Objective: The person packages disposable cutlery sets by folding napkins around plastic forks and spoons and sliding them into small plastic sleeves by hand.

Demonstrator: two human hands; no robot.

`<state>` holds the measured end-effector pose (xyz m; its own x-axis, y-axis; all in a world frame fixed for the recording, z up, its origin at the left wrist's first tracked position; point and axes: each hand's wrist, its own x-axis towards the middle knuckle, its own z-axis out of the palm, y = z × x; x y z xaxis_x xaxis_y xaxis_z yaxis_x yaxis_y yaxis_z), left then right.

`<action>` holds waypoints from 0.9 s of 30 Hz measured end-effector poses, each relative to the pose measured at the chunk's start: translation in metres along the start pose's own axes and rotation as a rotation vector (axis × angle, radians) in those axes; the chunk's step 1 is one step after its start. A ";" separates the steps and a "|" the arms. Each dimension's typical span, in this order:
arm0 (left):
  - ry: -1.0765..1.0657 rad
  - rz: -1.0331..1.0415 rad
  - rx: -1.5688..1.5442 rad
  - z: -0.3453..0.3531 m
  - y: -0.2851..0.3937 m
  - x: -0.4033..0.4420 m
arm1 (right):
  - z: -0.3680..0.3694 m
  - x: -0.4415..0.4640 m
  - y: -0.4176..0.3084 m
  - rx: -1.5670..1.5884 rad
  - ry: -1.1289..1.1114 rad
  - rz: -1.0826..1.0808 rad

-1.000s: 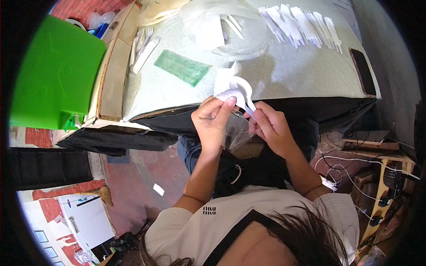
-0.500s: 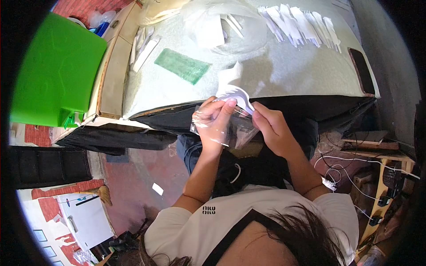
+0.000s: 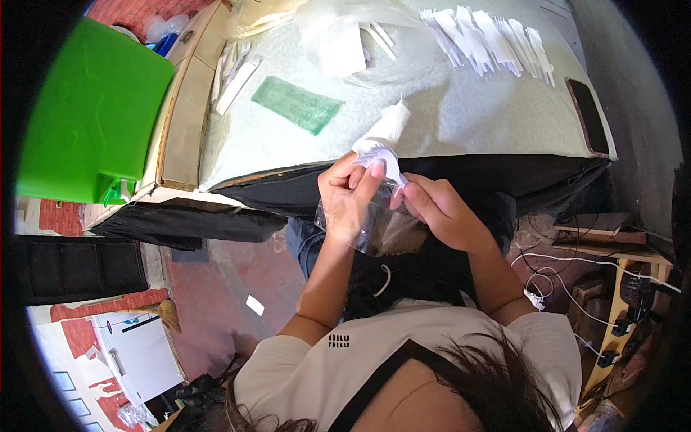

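Note:
In my left hand (image 3: 345, 198) I pinch white plastic cutlery (image 3: 381, 157), with fork tines showing at its upper left, along with a folded white paper napkin (image 3: 389, 128) that sticks up behind it. My right hand (image 3: 443, 212) has its thumb and fingers closed on the lower end of the cutlery. A clear plastic bag (image 3: 381, 227) hangs crumpled below and between both hands. Its opening cannot be made out. Both hands are just off the table's near edge, above my lap.
On the white-covered table (image 3: 288, 155) lie a green packet (image 3: 296, 105), a row of napkin-and-fork bundles (image 3: 486, 43), a phone (image 3: 586, 115) and a large clear plastic bag (image 3: 317, 43). More cutlery (image 3: 234, 79) lies at left, near a green container (image 3: 93, 115).
The napkin has tilted to the right and shows more of its length. The cutlery has turned slightly in my fingers, and the clear bag hangs lower and more bunched.

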<state>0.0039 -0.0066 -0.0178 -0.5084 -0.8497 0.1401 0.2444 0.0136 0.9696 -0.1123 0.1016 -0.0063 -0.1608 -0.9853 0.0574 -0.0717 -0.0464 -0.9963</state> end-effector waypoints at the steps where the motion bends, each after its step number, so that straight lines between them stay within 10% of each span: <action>1: 0.000 -0.052 -0.008 0.001 0.004 -0.001 | 0.001 0.000 0.001 -0.014 0.014 0.007; 22: 0.143 0.096 -0.071 0.008 -0.003 0.003 | 0.012 0.006 0.004 -0.037 0.573 -0.192; 27: 0.172 0.161 0.034 0.004 -0.003 0.005 | 0.004 0.005 0.016 0.013 0.347 -0.148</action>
<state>-0.0024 -0.0089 -0.0191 -0.3165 -0.9121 0.2604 0.2814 0.1719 0.9441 -0.1106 0.0952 -0.0223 -0.4734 -0.8539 0.2164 -0.1066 -0.1884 -0.9763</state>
